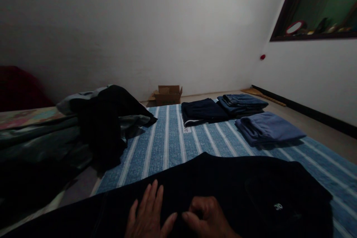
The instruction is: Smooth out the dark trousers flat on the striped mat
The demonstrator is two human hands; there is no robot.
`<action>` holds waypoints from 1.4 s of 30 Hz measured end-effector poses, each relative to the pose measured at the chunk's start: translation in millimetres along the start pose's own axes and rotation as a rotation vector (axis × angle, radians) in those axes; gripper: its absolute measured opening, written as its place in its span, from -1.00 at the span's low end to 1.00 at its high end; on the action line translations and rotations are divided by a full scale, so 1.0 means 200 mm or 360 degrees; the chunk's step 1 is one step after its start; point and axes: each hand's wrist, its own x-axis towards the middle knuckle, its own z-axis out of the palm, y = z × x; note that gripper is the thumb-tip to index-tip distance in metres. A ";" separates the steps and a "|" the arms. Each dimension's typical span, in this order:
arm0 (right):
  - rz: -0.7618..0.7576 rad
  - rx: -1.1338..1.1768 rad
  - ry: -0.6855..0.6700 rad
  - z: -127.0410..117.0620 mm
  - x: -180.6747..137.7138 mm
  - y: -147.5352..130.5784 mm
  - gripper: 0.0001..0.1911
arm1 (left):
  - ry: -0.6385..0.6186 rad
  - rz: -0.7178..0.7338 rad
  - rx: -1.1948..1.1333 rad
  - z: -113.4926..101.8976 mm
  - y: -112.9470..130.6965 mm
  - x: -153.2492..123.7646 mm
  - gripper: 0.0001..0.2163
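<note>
While the left hand [149, 214] lies flat with fingers spread on a dark navy garment [223, 189], the right hand [208, 215] beside it curls its fingers, pinching a fold of that cloth. This garment sprawls across the near edge of a blue mat with white stripes [167, 137] (a small pale logo shows at its right end). Three folded piles [240, 113] sit toward the mat's far right corner, and a dark heap of unfolded clothes [106, 119] overlaps its left edge.
</note>
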 end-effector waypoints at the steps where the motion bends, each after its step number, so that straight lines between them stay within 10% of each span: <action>1: -0.0023 -0.0002 0.0002 0.00 0.00 0.00 -0.78 | -0.0003 -0.0021 0.0004 0.00 0.00 0.00 -0.48; 42: 0.0009 0.0006 -0.0055 -0.04 -0.04 -0.03 -0.69 | -0.0068 -0.0312 0.0038 -0.03 -0.06 -0.22 -0.38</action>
